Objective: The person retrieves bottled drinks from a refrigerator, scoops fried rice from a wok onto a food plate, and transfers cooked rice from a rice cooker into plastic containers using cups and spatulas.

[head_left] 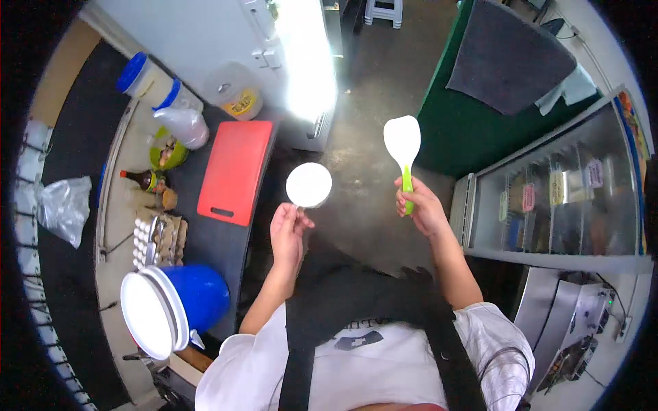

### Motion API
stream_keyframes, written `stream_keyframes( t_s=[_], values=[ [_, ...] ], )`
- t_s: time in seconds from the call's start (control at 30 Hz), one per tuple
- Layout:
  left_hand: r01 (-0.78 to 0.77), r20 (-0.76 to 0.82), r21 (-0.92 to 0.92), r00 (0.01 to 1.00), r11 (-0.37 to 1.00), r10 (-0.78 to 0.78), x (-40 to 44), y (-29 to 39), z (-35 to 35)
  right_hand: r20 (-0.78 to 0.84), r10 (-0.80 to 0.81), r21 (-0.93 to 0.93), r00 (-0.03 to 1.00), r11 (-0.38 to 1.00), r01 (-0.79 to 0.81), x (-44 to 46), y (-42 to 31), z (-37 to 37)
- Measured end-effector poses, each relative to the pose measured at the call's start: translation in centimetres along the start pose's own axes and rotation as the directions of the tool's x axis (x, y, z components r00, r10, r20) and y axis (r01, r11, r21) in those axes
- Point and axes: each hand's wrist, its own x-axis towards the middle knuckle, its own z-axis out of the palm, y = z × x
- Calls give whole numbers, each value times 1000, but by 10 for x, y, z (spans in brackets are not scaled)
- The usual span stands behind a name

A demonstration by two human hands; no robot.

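- Left hand (289,227) pinches a round white item (309,185) by its near edge; most juts ahead.
- Right hand (422,207) grips a green-handled rice paddle (402,140), blade beyond the fist.

On the long black counter (211,245) at left, a flat red rectangular cutting board (236,171) lies beyond a round blue plastic drum (203,293) (white oval eggs (142,241) sit wallward of the board); rightward, a round white object (309,185) is left of a white-and-green paddle (403,140).
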Motion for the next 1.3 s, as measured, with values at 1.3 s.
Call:
stream_keyframes(
  t_s=[1.3],
  values=[
    [204, 409, 74, 886, 976, -216, 962, -72, 449, -594, -403, 86, 696, 829, 553, 856, -522, -358]
  ],
)
